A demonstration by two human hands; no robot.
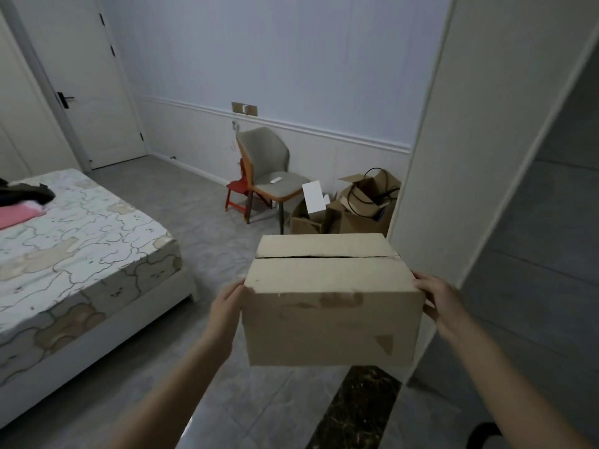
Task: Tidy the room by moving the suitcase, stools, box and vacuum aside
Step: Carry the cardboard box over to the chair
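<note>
A closed brown cardboard box (330, 303) hangs in the air in front of me, its top flaps meeting along a dark seam. My left hand (227, 311) presses flat against its left side, with the fingers hidden behind the box. My right hand (442, 304) holds the right side, fingertips curling over the upper right edge. A small red stool (236, 192) stands on the floor by the far wall, half behind a chair. No suitcase or vacuum is in sight.
A bed (84, 251) with a patterned sheet fills the left. A grey chair (270, 176) stands at the far wall beside several open cardboard boxes (353, 209) holding cables. A white wall corner (434, 176) rises just right of the box. A closed door (84, 82) is far left.
</note>
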